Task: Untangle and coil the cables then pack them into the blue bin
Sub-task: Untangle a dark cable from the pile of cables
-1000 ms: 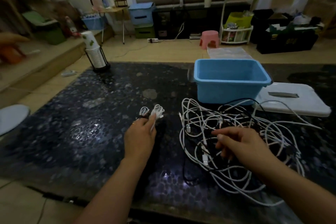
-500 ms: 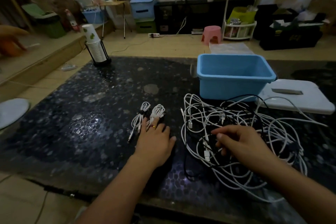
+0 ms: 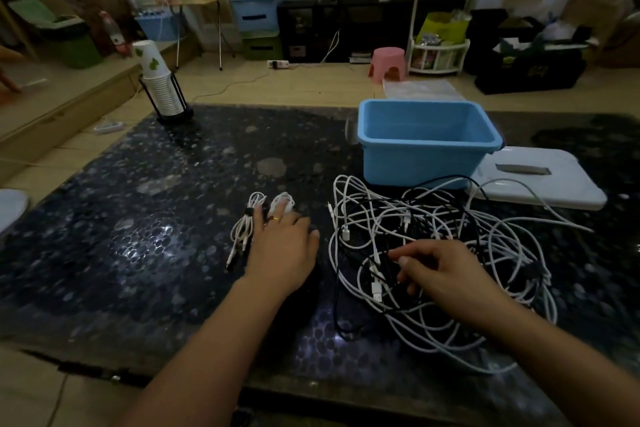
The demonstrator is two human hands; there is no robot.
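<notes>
Centrally, left hand (image 3: 282,250): palm down on the dark speckled worktop (image 3: 138,236), fingers straight and lying over 2 coiled white cables (image 3: 258,218); a gold ring (image 3: 275,218) shows on 1 finger. The left coil is bound with a dark tie, its plug ends trailing toward the near edge; the right coil is partly hidden under the fingertips.

Right hand (image 3: 446,276): fingers curled, thumb and forefinger pinching a strand within the tangled cable pile (image 3: 433,253). Which strand exactly cannot be told. The pile holds many white cables and a few black ones, looped over each other, spread on the worktop just right of the left hand; white connector plugs lie near the pinching fingers.

Blue bin (image 3: 427,142): upright on the worktop behind the pile, its near wall touching or just beside the farthest loops; no cables visible inside. White lid (image 3: 540,180): flat on the worktop, right of the bin, with 1 white strand crossing its near edge.

Paper cup stack (image 3: 157,83) in a black wire holder: far left corner of the worktop. Pink stool (image 3: 387,64): on the floor beyond.
</notes>
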